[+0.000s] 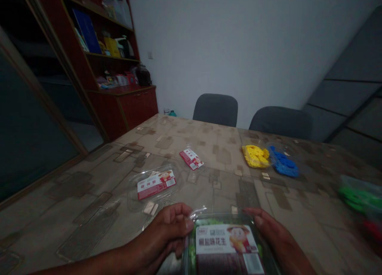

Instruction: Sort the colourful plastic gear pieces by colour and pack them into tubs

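Close in front of me is a clear plastic container (228,243) with a white and dark red label and green pieces showing through its sides. My left hand (171,231) grips its left edge, thumb on top and fingers curled beneath. On the opposite side, my right hand (276,235) holds the right edge, its lower part cut off by the frame. Beyond my left hand lies a clear lid (156,183) with a similar label. Farther back rests another labelled clear piece (191,158).
At the right of the patterned table (221,147) sit containers of yellow pieces (256,155), blue pieces (283,160) and green pieces (361,195), with something red (373,229) nearby. Two grey chairs (215,109) stand behind; a red-brown cabinet (139,108) is back left.
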A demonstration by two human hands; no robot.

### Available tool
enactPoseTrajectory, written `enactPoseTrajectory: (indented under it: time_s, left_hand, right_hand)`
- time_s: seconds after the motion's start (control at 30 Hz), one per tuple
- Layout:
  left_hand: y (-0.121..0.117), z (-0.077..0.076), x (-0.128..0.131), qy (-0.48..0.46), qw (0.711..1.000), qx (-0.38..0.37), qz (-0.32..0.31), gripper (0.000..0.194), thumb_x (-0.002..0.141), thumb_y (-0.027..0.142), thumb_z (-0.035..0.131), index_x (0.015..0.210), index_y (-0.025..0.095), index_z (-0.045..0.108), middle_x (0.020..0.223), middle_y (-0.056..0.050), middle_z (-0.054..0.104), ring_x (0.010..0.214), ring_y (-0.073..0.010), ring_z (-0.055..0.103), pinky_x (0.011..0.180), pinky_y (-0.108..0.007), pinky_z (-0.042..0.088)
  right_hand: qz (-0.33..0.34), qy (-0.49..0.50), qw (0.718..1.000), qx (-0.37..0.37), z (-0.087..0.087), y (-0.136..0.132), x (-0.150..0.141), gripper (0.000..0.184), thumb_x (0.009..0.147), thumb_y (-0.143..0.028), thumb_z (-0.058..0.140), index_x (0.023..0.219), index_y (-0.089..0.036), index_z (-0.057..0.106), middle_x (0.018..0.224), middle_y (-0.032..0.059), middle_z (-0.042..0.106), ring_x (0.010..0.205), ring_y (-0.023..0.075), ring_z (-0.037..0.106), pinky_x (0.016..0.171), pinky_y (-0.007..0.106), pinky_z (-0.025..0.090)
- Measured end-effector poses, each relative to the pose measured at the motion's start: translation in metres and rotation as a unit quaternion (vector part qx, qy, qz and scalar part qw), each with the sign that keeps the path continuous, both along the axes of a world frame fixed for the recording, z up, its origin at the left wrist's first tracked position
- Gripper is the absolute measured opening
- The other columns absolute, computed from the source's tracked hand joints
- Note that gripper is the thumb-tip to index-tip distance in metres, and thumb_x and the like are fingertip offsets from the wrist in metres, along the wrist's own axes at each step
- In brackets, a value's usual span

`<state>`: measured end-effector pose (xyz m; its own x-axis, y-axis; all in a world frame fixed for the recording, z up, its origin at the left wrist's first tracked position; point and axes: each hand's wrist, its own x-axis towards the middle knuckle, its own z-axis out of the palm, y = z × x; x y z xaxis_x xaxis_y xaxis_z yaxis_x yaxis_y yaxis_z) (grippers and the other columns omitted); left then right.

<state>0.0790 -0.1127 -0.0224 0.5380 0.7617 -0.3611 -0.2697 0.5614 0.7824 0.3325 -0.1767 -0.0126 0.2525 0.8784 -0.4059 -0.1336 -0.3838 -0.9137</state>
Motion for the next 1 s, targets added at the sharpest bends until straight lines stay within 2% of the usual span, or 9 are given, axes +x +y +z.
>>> enactPoseTrajectory:
  time_s: [0.1, 0.27, 0.4, 0.5, 0.6, 0.7, 0.8, 0.9, 1.0]
  left_hand:
    - [0.000, 0.000, 0.001, -0.013, 0.999, -0.038, 0.001, 0.040, 0.062, 0.032, 0.092, 0.083, 0.013, 0.064, 0.068, 0.001, 0.061, 0.055, -0.0064, 0.051, 0.050, -0.016, 0.036]
    - [-0.001, -0.004, 0.003, 0.028, 0.999, 0.023, 0.010, 0.041, 0.066, 0.042, 0.088, 0.080, 0.014, 0.061, 0.062, 0.000, 0.062, 0.045, -0.0056, 0.044, 0.043, -0.017, 0.026]
    - [-0.003, -0.006, 0.008, 0.050, 0.997, 0.052, 0.014, 0.044, 0.067, 0.047, 0.087, 0.079, 0.014, 0.061, 0.063, 0.000, 0.063, 0.044, -0.0063, 0.044, 0.041, -0.017, 0.025]
    - [-0.003, -0.005, 0.012, 0.047, 0.998, 0.042, 0.010, 0.047, 0.062, 0.048, 0.089, 0.077, 0.014, 0.060, 0.062, -0.001, 0.063, 0.045, -0.0070, 0.046, 0.042, -0.018, 0.027]
    - [-0.001, -0.001, 0.013, 0.031, 1.000, 0.006, -0.001, 0.047, 0.058, 0.043, 0.092, 0.078, 0.014, 0.062, 0.063, -0.001, 0.064, 0.046, -0.0064, 0.046, 0.043, -0.018, 0.028]
    - [0.000, 0.004, 0.013, 0.000, 0.999, -0.050, -0.001, 0.049, 0.051, 0.034, 0.096, 0.081, 0.014, 0.063, 0.068, -0.001, 0.065, 0.054, -0.0087, 0.054, 0.049, -0.018, 0.034]
    - [0.000, 0.006, 0.012, -0.011, 0.997, -0.079, -0.001, 0.050, 0.048, 0.031, 0.097, 0.082, 0.014, 0.064, 0.072, -0.002, 0.067, 0.061, -0.0130, 0.061, 0.056, -0.022, 0.042]
    - [0.000, 0.004, 0.011, -0.011, 0.997, -0.081, -0.006, 0.046, 0.052, 0.032, 0.095, 0.082, 0.013, 0.065, 0.074, -0.005, 0.069, 0.065, -0.0155, 0.063, 0.061, -0.025, 0.045]
    - [-0.001, 0.002, 0.010, -0.003, 0.997, -0.080, -0.007, 0.047, 0.054, 0.033, 0.094, 0.086, 0.012, 0.067, 0.077, -0.005, 0.069, 0.067, -0.0162, 0.064, 0.063, -0.026, 0.046]
  right_hand:
    - [0.007, 0.015, 1.000, -0.005, 0.000, 0.001, 0.003, 0.053, 0.076, -0.062, 0.067, 0.109, -0.021, 0.063, 0.083, 0.0039, 0.076, 0.073, 0.0261, 0.072, 0.069, 0.035, 0.053]
    - [0.063, -0.020, 0.998, 0.001, -0.001, 0.013, 0.017, 0.038, 0.077, -0.055, 0.064, 0.096, -0.022, 0.064, 0.070, -0.0011, 0.069, 0.064, 0.0210, 0.066, 0.057, 0.028, 0.046]
    - [0.152, -0.121, 0.980, 0.031, 0.008, 0.027, 0.019, 0.035, 0.074, -0.056, 0.062, 0.080, -0.021, 0.066, 0.067, -0.0009, 0.064, 0.063, 0.0193, 0.059, 0.057, 0.028, 0.044]
    - [0.161, -0.184, 0.967, 0.066, 0.010, 0.034, 0.012, 0.042, 0.080, -0.062, 0.060, 0.066, -0.021, 0.060, 0.065, -0.0011, 0.057, 0.064, 0.0178, 0.054, 0.058, 0.027, 0.042]
    - [0.173, -0.134, 0.975, 0.031, 0.002, 0.035, 0.006, 0.051, 0.078, -0.069, 0.061, 0.063, -0.021, 0.055, 0.056, -0.0053, 0.047, 0.051, 0.0125, 0.044, 0.049, 0.024, 0.033]
    - [0.145, -0.078, 0.986, 0.010, -0.008, 0.033, 0.005, 0.055, 0.075, -0.073, 0.063, 0.069, -0.018, 0.061, 0.052, -0.0057, 0.049, 0.046, 0.0102, 0.042, 0.046, 0.021, 0.030]
    - [0.143, -0.052, 0.988, -0.001, -0.010, 0.032, 0.007, 0.056, 0.074, -0.072, 0.066, 0.070, -0.017, 0.065, 0.051, -0.0045, 0.052, 0.045, 0.0103, 0.045, 0.046, 0.022, 0.032]
    - [0.164, -0.039, 0.986, 0.000, -0.004, 0.034, 0.008, 0.054, 0.071, -0.070, 0.071, 0.077, -0.016, 0.071, 0.063, -0.0011, 0.062, 0.055, 0.0131, 0.054, 0.054, 0.024, 0.040]
    - [0.181, -0.047, 0.982, 0.018, 0.001, 0.037, 0.008, 0.053, 0.070, -0.069, 0.072, 0.080, -0.016, 0.072, 0.067, -0.0012, 0.063, 0.060, 0.0137, 0.054, 0.057, 0.023, 0.040]
